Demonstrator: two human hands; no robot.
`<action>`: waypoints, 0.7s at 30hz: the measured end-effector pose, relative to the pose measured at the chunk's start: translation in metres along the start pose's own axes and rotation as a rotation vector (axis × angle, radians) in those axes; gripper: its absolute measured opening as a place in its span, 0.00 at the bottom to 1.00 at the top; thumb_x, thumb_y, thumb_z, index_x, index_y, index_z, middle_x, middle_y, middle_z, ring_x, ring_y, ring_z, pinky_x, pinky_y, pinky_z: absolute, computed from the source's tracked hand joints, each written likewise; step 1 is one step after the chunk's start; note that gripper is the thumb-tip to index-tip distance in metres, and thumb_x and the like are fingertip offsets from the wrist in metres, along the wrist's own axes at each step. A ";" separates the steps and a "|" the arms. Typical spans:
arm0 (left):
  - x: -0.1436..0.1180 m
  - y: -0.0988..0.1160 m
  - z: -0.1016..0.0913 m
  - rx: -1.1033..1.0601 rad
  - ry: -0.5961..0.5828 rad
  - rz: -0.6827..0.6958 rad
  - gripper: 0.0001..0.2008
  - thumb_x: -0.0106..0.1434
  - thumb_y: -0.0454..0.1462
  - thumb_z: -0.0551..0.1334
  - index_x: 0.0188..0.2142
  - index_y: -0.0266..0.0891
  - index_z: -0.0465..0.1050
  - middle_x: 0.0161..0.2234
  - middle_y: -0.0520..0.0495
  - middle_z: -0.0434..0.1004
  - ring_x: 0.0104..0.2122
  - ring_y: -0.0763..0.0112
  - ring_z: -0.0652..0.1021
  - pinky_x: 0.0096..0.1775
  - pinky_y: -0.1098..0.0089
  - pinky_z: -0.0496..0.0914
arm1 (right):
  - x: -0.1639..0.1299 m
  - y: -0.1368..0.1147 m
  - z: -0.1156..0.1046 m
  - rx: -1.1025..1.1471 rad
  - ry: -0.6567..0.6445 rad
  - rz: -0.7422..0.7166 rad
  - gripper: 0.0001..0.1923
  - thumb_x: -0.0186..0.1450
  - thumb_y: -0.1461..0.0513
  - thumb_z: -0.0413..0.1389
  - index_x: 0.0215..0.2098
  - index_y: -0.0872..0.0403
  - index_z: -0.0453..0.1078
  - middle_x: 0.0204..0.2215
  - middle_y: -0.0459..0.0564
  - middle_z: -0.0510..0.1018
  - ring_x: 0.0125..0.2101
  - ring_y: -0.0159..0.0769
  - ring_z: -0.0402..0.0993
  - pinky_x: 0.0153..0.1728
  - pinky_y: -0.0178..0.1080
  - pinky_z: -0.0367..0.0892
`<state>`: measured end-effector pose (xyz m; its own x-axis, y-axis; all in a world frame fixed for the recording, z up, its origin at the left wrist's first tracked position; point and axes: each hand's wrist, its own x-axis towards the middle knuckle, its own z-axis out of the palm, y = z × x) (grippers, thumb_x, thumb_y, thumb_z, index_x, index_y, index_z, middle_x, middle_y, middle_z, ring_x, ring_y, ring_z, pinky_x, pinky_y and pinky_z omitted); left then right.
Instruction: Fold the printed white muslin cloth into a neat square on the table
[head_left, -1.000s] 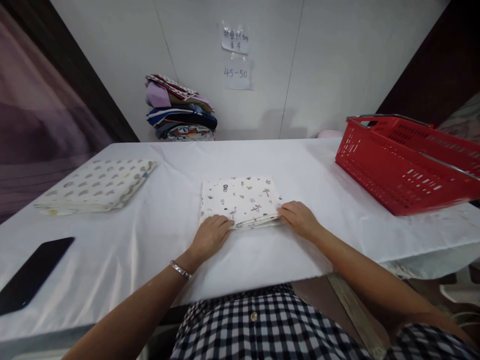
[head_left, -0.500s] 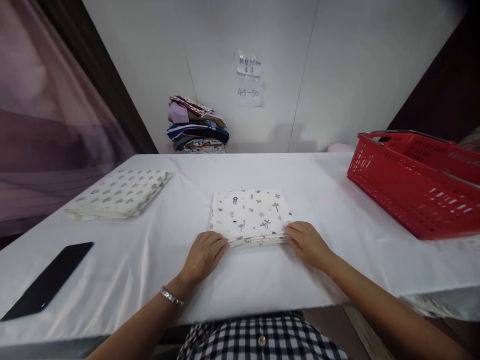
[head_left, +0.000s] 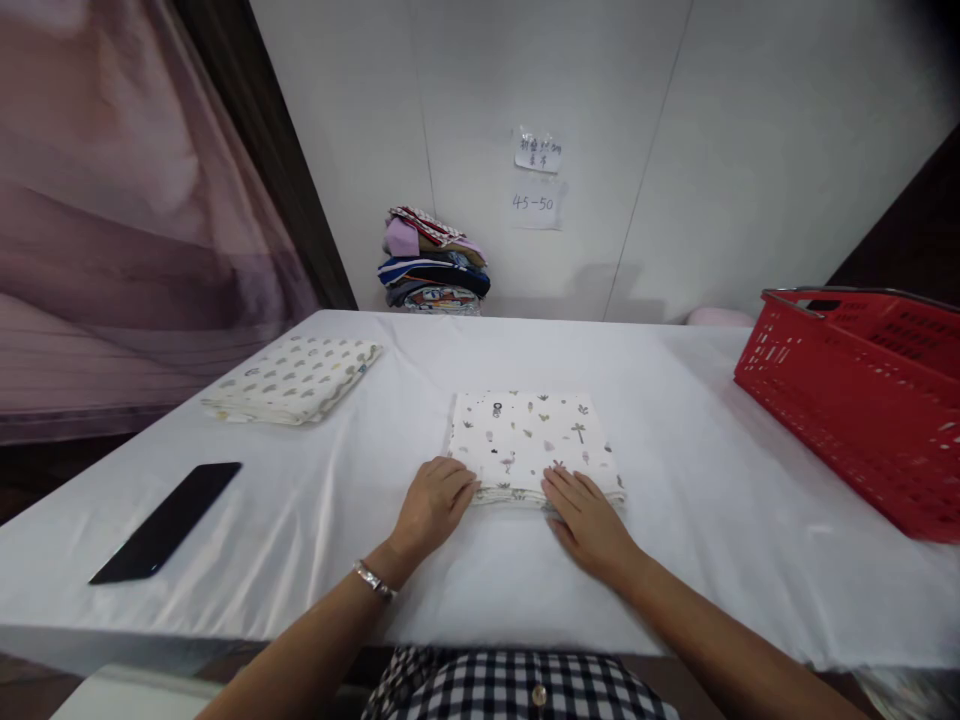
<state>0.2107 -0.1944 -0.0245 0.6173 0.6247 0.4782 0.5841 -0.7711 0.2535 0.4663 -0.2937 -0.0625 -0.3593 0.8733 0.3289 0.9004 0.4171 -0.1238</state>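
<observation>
Landmark: the folded printed cloth [head_left: 531, 445], flat on the white table [head_left: 675, 560] just ahead of the body.

Far left of the cloth, a purple curtain [head_left: 112, 220]. Nearer, left and a little toward the body, a black phone [head_left: 168, 520] face up. Left and slightly behind the cloth, a second folded cloth with a grey pattern [head_left: 294, 378].

At the cloth's near-left corner, the left hand [head_left: 435, 505], bracelet at the wrist, fingers together and laid flat, tips touching the edge — gripping nothing, as far as can be told. At the near edge, right of centre, the right hand [head_left: 589, 520], fingers slightly spread and pressed flat, tips resting on the cloth; whether any tuck under the fold is hard to tell from this angle.

Judged from the pose: best to keep both palms low and even, press along the near edge so the layers stay square, and avoid dragging the tablecloth into wrinkles.

Behind the cloth, against the wall, a stack of coloured fabrics [head_left: 433, 270], with paper notes [head_left: 537, 180] above. Far right, a red basket [head_left: 862, 400] — well apart. Nothing close enough to hinder either hand.
</observation>
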 end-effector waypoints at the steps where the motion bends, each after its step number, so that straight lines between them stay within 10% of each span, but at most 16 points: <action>1: 0.003 0.003 0.002 0.011 0.016 0.009 0.10 0.65 0.38 0.53 0.37 0.39 0.72 0.37 0.45 0.75 0.40 0.67 0.73 0.43 0.62 0.67 | 0.000 0.000 0.000 -0.007 -0.001 0.001 0.25 0.67 0.62 0.44 0.61 0.57 0.54 0.61 0.56 0.58 0.61 0.43 0.50 0.58 0.52 0.53; 9: -0.012 0.012 0.026 0.180 -0.137 0.204 0.20 0.66 0.38 0.51 0.56 0.36 0.59 0.57 0.43 0.65 0.57 0.62 0.64 0.56 0.56 0.59 | 0.001 0.001 -0.007 0.000 -0.068 0.006 0.25 0.67 0.62 0.44 0.62 0.57 0.52 0.61 0.53 0.56 0.61 0.41 0.49 0.58 0.50 0.53; 21: -0.022 0.005 0.017 0.102 -0.137 0.156 0.19 0.65 0.38 0.52 0.55 0.39 0.63 0.55 0.44 0.67 0.57 0.63 0.65 0.57 0.55 0.58 | 0.042 -0.040 0.012 0.035 -0.096 -0.106 0.31 0.67 0.54 0.45 0.64 0.60 0.49 0.63 0.57 0.52 0.63 0.43 0.43 0.60 0.52 0.46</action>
<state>0.2094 -0.2101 -0.0475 0.7662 0.5151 0.3843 0.5220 -0.8476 0.0953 0.4121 -0.2713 -0.0550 -0.4753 0.8432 0.2511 0.8476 0.5154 -0.1262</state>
